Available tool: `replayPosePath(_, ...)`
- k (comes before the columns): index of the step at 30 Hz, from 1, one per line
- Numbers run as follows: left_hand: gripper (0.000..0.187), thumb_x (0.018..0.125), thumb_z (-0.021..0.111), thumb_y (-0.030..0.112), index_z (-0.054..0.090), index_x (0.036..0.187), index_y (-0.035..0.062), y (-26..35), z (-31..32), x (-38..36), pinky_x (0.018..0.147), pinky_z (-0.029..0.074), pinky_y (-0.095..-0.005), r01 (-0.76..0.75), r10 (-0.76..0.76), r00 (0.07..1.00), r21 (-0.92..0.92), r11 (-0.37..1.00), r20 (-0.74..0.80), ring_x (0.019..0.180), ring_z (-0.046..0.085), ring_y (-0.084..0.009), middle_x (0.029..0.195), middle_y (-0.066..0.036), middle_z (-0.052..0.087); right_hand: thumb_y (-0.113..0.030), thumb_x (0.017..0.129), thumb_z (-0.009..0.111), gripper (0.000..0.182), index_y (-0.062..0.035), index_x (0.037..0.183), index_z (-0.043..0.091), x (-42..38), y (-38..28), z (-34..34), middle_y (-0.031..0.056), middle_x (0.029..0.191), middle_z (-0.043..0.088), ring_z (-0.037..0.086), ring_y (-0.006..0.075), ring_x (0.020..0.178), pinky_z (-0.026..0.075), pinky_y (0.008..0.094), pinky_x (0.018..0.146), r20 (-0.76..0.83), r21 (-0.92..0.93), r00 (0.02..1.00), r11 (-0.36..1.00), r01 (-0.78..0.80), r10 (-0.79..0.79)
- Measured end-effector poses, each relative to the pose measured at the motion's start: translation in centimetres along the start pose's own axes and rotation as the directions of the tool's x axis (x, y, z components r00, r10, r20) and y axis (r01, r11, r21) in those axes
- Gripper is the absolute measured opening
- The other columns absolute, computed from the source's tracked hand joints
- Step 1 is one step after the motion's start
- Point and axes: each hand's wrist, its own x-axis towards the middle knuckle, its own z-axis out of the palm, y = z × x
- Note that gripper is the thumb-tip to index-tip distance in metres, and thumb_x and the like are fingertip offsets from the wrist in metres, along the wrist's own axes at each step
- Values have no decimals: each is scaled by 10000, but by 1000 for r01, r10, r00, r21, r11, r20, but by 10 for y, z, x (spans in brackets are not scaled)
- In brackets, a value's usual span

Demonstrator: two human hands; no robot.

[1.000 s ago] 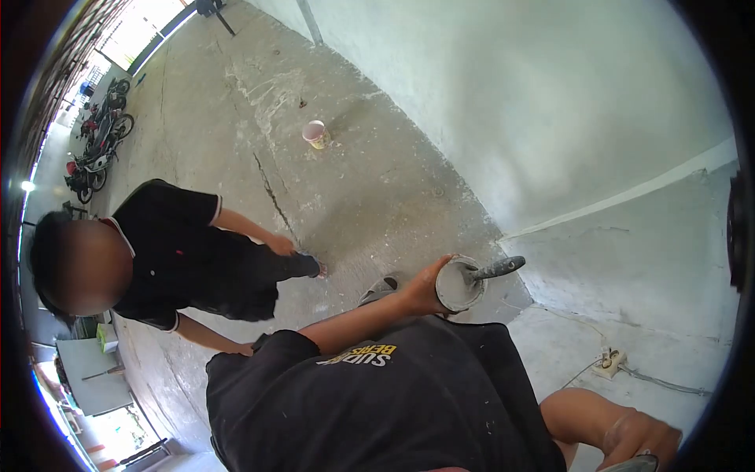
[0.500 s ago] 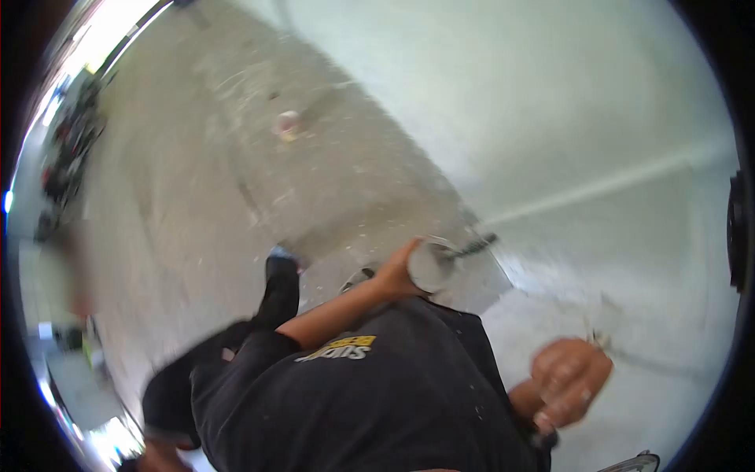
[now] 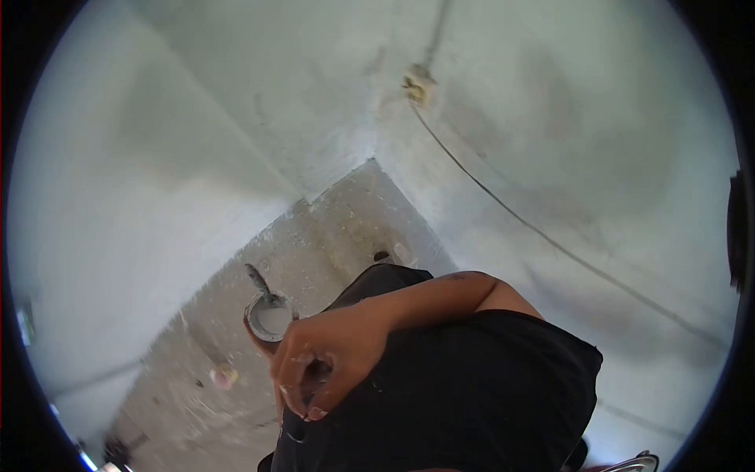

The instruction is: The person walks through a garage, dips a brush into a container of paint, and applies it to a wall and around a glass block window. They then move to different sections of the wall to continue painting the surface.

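My left hand (image 3: 258, 340) is wrapped around a round paint can (image 3: 273, 337) with whitish liquid inside. Most of that hand is hidden behind my right one. A paintbrush (image 3: 257, 278) leans in the can, its grey, paint-smeared handle sticking out over the far rim. In front of the black shirt, my right hand (image 3: 329, 358) is closed, fingers curled and thumb bent toward them, with pale smears on the fingertips. It overlaps the near side of the can in this view. Whether anything is pinched in those fingers is hidden.
Pale walls (image 3: 550, 126) meet in a corner ahead. A yellowish wall box (image 3: 418, 85) has a thin cable (image 3: 503, 203) running down to the right. On the stained concrete floor (image 3: 314, 244) lie a pinkish-white item (image 3: 223, 377) and a dark round spot (image 3: 382, 256).
My view has swung round to face the wall corner. My right hand has come across in front of my body, close to the can, which stays in my left hand.
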Motion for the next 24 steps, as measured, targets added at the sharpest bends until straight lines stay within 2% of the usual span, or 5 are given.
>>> replayPosePath(7,964,590,945,125,393,1372,6,0,-43,-33,1034,449,-388,-200,158,964,188,962,214,1133,572,-240,1233,-125,580,-159,869,705,164,-5,923,714,-32,8,62,64,829,665,603,138,731,446,290,632,-202,-98,973,991,91,-110)
replayPosePath(15,979,608,954,195,385,1376,-20,38,-82,-62,1064,417,-390,-213,190,977,492,844,96,1174,565,-245,1248,-137,584,-36,874,658,93,-2,960,666,30,64,102,120,911,664,664,193,749,514,298,658,-6,-25,993,993,114,-114)
replayPosePath(17,944,612,956,230,414,1344,-17,38,-112,-81,1050,425,-386,-155,154,988,223,962,26,1183,570,-237,1250,-142,587,-17,878,654,91,-2,968,663,58,78,122,125,911,667,665,187,721,520,299,646,133,115,987,990,77,-92)
replayPosePath(19,896,615,940,204,422,1319,8,72,-139,-95,1023,449,-389,-180,190,982,280,943,-5,1157,592,-225,1247,-139,595,-30,915,648,189,-25,1099,602,80,92,141,93,956,677,660,125,752,512,259,657,164,417,979,891,-178,119)
replayPosePath(24,923,594,953,234,428,1319,5,74,-163,-93,1009,461,-391,-86,156,960,287,954,-232,1151,607,-232,1221,-141,629,-69,947,645,278,-40,1206,548,137,46,108,88,873,689,659,125,666,514,248,611,261,303,836,781,-546,483)
